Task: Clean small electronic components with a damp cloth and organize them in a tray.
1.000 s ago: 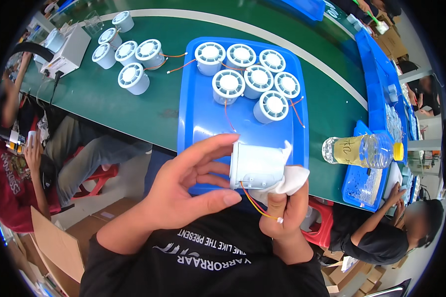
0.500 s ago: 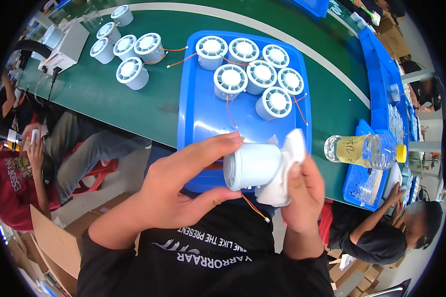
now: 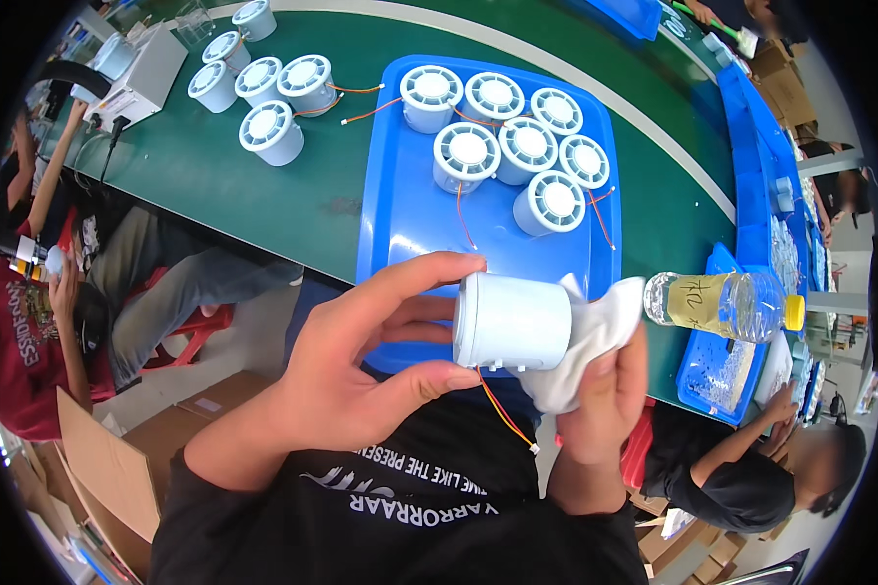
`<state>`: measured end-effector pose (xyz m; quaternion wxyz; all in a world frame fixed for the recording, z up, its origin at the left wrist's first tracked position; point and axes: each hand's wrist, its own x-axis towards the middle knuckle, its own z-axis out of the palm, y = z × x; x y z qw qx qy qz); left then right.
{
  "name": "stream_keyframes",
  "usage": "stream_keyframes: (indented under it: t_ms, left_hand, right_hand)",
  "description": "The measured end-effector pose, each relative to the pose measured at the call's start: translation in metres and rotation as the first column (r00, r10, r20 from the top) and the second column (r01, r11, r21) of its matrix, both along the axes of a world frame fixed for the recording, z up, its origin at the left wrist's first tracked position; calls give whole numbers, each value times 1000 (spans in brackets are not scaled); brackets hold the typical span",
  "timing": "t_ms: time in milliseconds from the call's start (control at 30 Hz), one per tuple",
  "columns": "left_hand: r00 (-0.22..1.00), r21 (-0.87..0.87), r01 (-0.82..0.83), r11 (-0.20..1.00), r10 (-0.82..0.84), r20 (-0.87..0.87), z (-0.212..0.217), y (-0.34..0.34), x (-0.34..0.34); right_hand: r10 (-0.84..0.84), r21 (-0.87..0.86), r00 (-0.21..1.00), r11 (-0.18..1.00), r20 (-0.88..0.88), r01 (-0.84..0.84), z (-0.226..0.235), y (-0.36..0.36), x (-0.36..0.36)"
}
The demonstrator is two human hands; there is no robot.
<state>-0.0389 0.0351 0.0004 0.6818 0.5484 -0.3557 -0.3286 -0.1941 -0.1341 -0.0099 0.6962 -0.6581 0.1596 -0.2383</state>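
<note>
My left hand grips a pale blue cylindrical housing by its rimmed end, thumb below and fingers above. The housing lies on its side in the air over the near edge of the blue tray. A bundle of thin wires with a small white plug hangs from it. In my right hand is a bunched white cloth, pinched at the housing's right end; the cloth hides part of that end. Several similar housings with vented round tops stand upright in the tray's far half.
More housings stand on the green table at the left, near a white box-shaped device. A clear bottle with a yellow cap lies right of the tray, by a smaller blue tray. Co-workers sit on both sides.
The white cloth has shifted right and slightly down with my right hand, showing more of the housing's right end. My left hand still holds the housing, turned slightly. The whole view has shifted a little.
</note>
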Motion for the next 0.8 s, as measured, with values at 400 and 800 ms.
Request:
stream_keyframes:
  t_ms: [400, 800]
  left_hand:
    - [791, 191, -90, 977, -47, 610, 12, -2, -5]
    - [920, 143, 197, 970, -132, -369, 6, -9, 2]
  right_hand:
    - [-57, -234, 998, 971, 14, 59, -7, 16, 14]
    - [-13, -724, 999, 689, 35, 34, -17, 3, -8]
